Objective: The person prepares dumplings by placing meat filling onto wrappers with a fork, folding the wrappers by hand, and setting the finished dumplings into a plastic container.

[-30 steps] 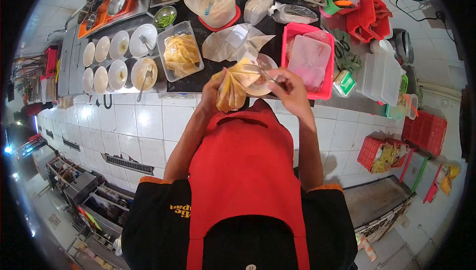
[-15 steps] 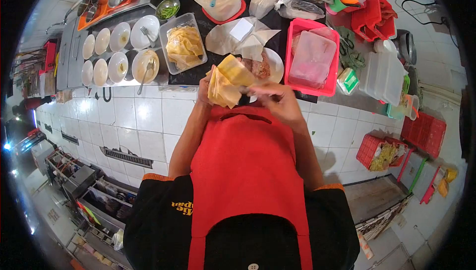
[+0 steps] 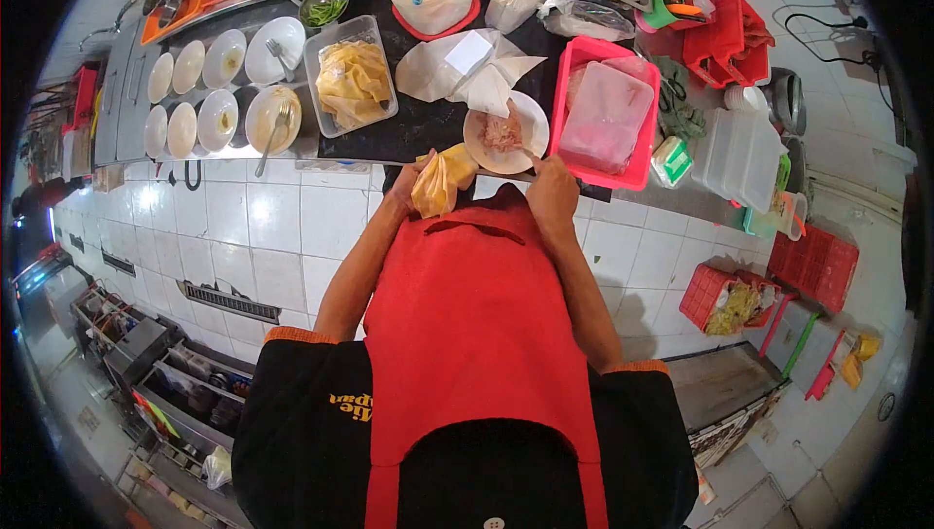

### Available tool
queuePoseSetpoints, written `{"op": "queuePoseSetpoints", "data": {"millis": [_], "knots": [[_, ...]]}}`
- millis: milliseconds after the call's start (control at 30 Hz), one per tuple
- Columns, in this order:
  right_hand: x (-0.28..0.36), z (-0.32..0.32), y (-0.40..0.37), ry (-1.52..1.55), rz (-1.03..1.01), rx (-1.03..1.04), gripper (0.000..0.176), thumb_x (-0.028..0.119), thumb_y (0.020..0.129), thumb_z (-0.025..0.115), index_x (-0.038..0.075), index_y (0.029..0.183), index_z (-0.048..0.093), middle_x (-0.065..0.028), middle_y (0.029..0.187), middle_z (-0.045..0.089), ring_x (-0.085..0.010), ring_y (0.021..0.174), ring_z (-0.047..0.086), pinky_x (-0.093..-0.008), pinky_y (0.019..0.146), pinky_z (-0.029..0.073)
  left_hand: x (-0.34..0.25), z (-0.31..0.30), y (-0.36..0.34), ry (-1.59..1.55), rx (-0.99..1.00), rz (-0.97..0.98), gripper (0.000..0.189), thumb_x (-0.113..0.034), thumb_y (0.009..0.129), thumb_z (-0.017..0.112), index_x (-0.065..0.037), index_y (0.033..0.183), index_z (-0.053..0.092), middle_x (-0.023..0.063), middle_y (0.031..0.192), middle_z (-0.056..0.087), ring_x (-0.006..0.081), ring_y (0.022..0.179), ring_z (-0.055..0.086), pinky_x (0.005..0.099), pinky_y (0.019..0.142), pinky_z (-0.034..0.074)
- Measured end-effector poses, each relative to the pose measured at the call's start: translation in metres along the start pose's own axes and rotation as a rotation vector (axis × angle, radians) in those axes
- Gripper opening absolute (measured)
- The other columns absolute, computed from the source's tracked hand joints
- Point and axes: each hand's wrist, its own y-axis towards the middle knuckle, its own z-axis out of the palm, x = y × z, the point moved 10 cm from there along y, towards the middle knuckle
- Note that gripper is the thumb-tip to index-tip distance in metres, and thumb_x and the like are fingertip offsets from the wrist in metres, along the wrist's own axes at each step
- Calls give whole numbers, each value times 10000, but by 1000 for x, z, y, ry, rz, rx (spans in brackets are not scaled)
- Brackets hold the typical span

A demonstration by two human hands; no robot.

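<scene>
Wrappers [image 3: 440,179] lowered to the black counter [image 3: 428,125] above white tiles [image 3: 272,228].

Left hand [image 3: 409,191] around yellow wrappers [image 3: 441,179], right hand [image 3: 552,191] just beside plate of minced filling [image 3: 535,119] on dark counter [image 3: 428,127].

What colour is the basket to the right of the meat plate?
The basket is pink, clearest in the head view.
</scene>
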Motion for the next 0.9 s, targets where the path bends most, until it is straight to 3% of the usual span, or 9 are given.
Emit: {"op": "queuePoseSetpoints", "data": {"millis": [67, 200, 267, 367, 467, 567, 667, 767, 900], "knots": [[-4, 0, 0, 6, 28, -79, 213, 69, 863, 610, 64, 1029, 743, -177, 977, 649, -392, 907, 669, -493, 759, 529, 1, 6, 1, -2, 16, -14, 500, -399, 1066, 400, 27, 1272, 561, 145, 1106, 692, 256, 925, 704, 389, 823, 585], [10, 13, -5, -22, -42, 63, 266, 51, 838, 606, 67, 1064, 744, -163, 950, 640, -375, 881, 673, -485, 759, 536, 1, 8, -1, 7, -3, -9, 516, -407, 1064, 401, 37, 1286, 545, 148, 1112, 686, 259, 923, 701, 386, 826, 583], [9, 2, 0, 21, -21, -59, 260, 58, 848, 599, 68, 1064, 743, -166, 945, 637, -376, 882, 673, -483, 762, 539, 1, 14, 1, 13, 65, -10, 521, -410, 1064, 400, 40, 1287, 542, 150, 1113, 684, 261, 923, 700, 386, 829, 583], [12, 8, 3, -21, -20, -31, 269, 53, 849, 588, 69, 1069, 742, -170, 953, 636, -375, 883, 673, -477, 759, 540, 0, 12, -3, 55, 2, 20, 527, -416, 1065, 394, 40, 1283, 543, 153, 1106, 684, 260, 915, 699, 383, 829, 584], [20, 16, -3, -32, -92, 50, 352, 25, 831, 574, 125, 1126, 738, -163, 917, 628, -376, 883, 667, -493, 745, 535, 2, 11, -4, 59, -100, 28, 414, -382, 1061, 429, -17, 1143, 606, 126, 984, 711, 245, 842, 718, 378, 741, 607], [12, 7, 4, -11, -31, -51, 337, 30, 841, 575, 123, 1119, 742, -165, 926, 639, -378, 864, 667, -482, 752, 534, 0, 1, 0, 34, -97, 21, 423, -385, 1061, 424, -13, 1167, 597, 135, 1009, 708, 248, 856, 717, 377, 755, 606], [13, 16, 4, 58, -43, -59, 260, 44, 828, 597, 49, 1048, 734, -173, 952, 638, -381, 879, 671, -478, 766, 538, 0, -2, 1, 43, -62, 49, 447, -402, 1054, 432, -10, 1207, 582, 143, 1046, 701, 257, 879, 714, 384, 776, 604], [14, 25, 2, 118, -140, 61, 277, 30, 818, 595, 48, 1058, 733, -181, 954, 642, -390, 883, 668, -473, 773, 534, 2, -3, 1, 39, -77, 20, 490, -399, 1069, 394, 20, 1258, 561, 136, 1067, 685, 232, 881, 697, 376, 798, 589], [5, 16, 8, 325, -105, 13, 281, 32, 808, 595, 46, 1054, 731, -187, 962, 643, -395, 893, 667, -475, 783, 530, 2, 18, -6, 15, -81, 12, 506, -406, 1067, 391, 25, 1283, 543, 149, 1079, 680, 250, 886, 695, 390, 805, 587]]}}
